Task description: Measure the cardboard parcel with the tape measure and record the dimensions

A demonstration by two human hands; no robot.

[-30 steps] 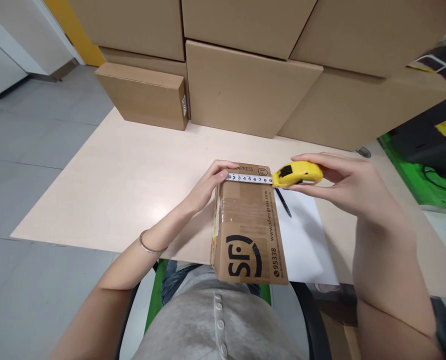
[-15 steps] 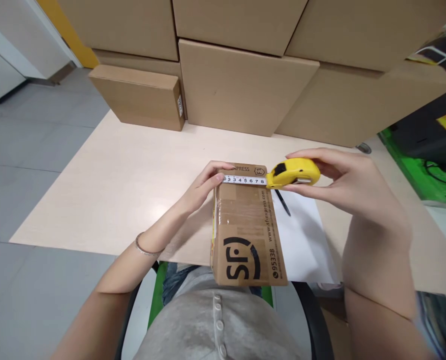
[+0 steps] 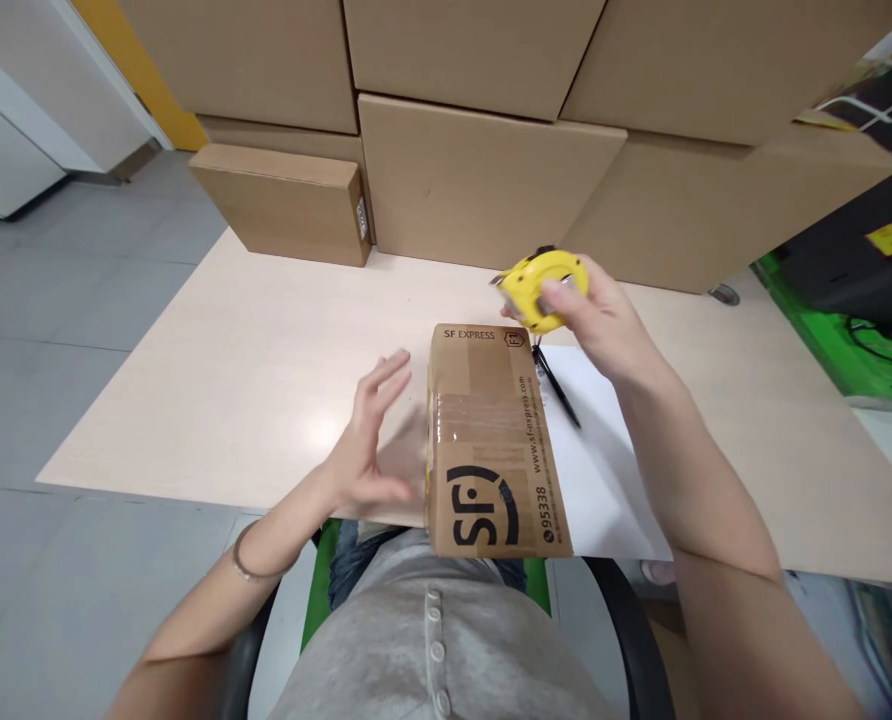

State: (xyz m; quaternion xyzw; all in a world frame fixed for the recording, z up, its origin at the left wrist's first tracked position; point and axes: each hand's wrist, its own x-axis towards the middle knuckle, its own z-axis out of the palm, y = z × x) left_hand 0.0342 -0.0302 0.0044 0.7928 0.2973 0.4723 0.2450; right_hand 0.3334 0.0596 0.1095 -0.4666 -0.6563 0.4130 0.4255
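Cardboard "SF EXPRESS" box (image 3: 483, 425), left grip (image 3: 365, 452) splayed, right grip (image 3: 602, 312) clasping apparent tape measure (image 3: 540, 272)

A pale tabletop (image 3: 191, 370) stands above grey floor tiles (image 3: 41, 400), a soft patch of light shining on its left half. Large cardboard boxes (image 3: 476, 180), stacked wall-like, line its far side. White surfaces (image 3: 18, 120) rise at upper left (a yellow panel (image 3: 135, 65) slants beside them).

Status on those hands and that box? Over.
Left hand open, empty, left of box. Right hand gripping tape measure. Box on table; pen and paper to its right.
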